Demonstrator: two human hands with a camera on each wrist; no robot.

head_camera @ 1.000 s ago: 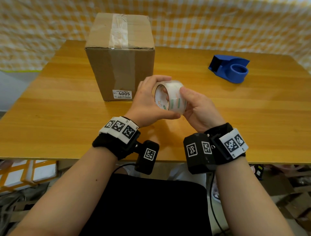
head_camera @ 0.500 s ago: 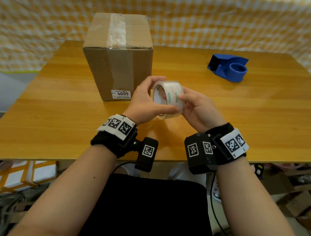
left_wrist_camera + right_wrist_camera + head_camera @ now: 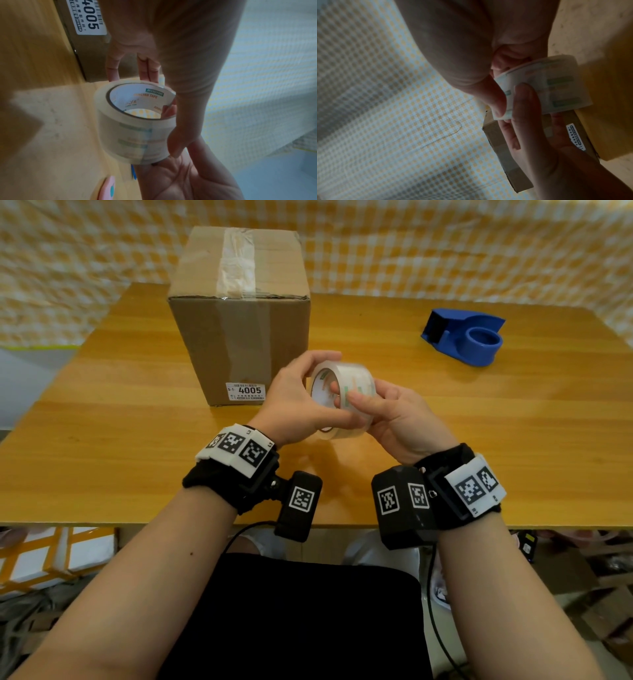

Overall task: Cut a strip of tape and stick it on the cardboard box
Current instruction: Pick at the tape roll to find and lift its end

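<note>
A roll of clear tape (image 3: 356,378) is held in both hands just above the table, in front of the cardboard box (image 3: 239,330). My left hand (image 3: 298,402) grips the roll, fingers over its top and thumb underneath. My right hand (image 3: 394,419) holds the other side, thumb pressed on the outer winding and a finger inside the core. In the left wrist view the roll (image 3: 137,128) shows its white printed core. The right wrist view has the roll (image 3: 556,86) pinched at its edge. No loose tape end is visible. The box stands upright, with old tape across its top.
A blue tape dispenser (image 3: 466,337) sits at the back right of the wooden table (image 3: 102,440). A checked cloth (image 3: 445,251) hangs behind the table. Cardboard and clutter lie on the floor below the near edge.
The hands have turned the roll slightly between them, and the right thumb has slid along its outer surface. The box and the dispenser have not moved.
</note>
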